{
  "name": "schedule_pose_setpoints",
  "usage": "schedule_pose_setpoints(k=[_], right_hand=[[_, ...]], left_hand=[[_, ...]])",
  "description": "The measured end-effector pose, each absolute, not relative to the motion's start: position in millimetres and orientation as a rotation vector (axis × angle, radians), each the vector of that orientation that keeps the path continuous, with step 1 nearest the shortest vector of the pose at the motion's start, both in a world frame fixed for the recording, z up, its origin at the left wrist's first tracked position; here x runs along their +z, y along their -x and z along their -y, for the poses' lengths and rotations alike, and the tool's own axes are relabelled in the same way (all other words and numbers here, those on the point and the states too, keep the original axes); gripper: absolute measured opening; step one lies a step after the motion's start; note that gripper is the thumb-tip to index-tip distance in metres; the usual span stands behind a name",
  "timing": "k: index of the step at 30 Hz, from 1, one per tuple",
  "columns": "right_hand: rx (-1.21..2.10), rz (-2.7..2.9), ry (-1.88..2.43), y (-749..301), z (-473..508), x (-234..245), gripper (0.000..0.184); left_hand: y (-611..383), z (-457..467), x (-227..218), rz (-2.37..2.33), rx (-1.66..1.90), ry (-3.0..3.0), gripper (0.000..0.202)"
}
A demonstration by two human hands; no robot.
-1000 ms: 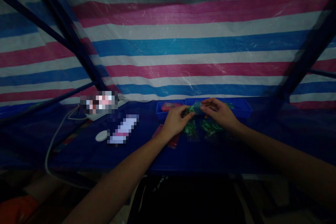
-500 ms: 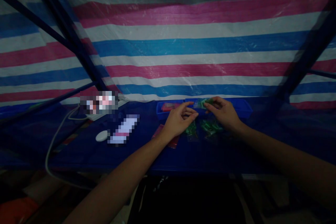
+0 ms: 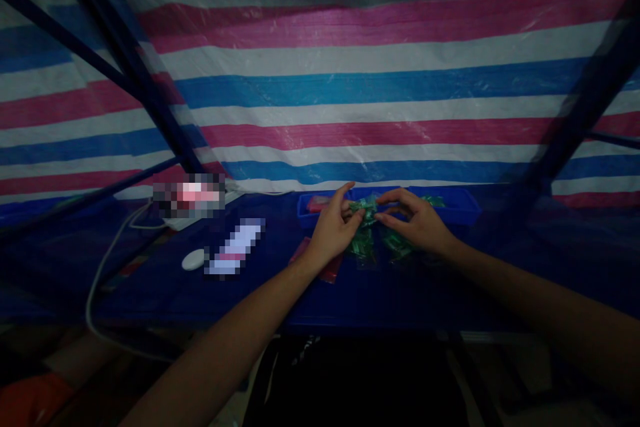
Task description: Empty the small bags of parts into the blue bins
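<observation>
My left hand (image 3: 334, 228) is closed on a small clear bag of green pieces (image 3: 369, 208), thumb on its near side. From the right, my right hand (image 3: 417, 219) reaches to the bag's edge, its thumb and index fingertips slightly apart; whether they touch the plastic is hard to see. Below the hands, two more bags of green pieces lie on the dark blue table, a left one (image 3: 363, 250) and a right one (image 3: 399, 247). A red packet (image 3: 331, 269) is partly covered by my left wrist.
Behind the hands stand a blue tray with red packets (image 3: 317, 203) and another blue tray (image 3: 463, 207) with green pieces. On the left lie a blurred-out phone-like object (image 3: 236, 247), a round white object (image 3: 195, 259) and a white cable (image 3: 93, 293). Blue metal poles frame a striped sheet.
The bag of green pieces has come left and down from the right tray to between my hands. My left hand has taken hold of it, and my right hand has followed leftward.
</observation>
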State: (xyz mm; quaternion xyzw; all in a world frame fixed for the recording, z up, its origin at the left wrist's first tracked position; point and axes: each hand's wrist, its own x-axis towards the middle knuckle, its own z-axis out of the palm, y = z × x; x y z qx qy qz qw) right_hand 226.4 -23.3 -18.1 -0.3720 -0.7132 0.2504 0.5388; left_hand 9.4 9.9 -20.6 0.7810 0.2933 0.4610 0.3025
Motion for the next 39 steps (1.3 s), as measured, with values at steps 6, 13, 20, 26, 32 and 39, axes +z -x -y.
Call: schedule_pose_setpoints(k=[6, 13, 20, 26, 32, 39], right_hand=[[0.883, 1.598, 0.919, -230, 13, -30, 0.038], [0.720, 1.424, 1.015, -234, 12, -25, 0.039], [0.367, 1.747, 0.933, -235, 16, -21, 0.023], [0.446, 1.805, 0.882, -233, 16, -22, 0.025], [0.855, 1.627, 0.930, -234, 20, -16, 0.034], [0.326, 1.641, 1.020, -244, 12, -11, 0.031]], left_hand=[[-12, -5, -18, -0.709, 1.111, -2.028, 0.066], [-10, -9, -20, -0.780, 1.126, -2.023, 0.047], [-13, -1, -13, -0.677, 1.083, -1.912, 0.045], [-10, -11, -16, -0.756, 1.222, -1.867, 0.026], [-11, -17, -21, -0.711, 1.188, -1.854, 0.022], [-8, -11, -16, -0.795, 1.141, -2.255, 0.021]])
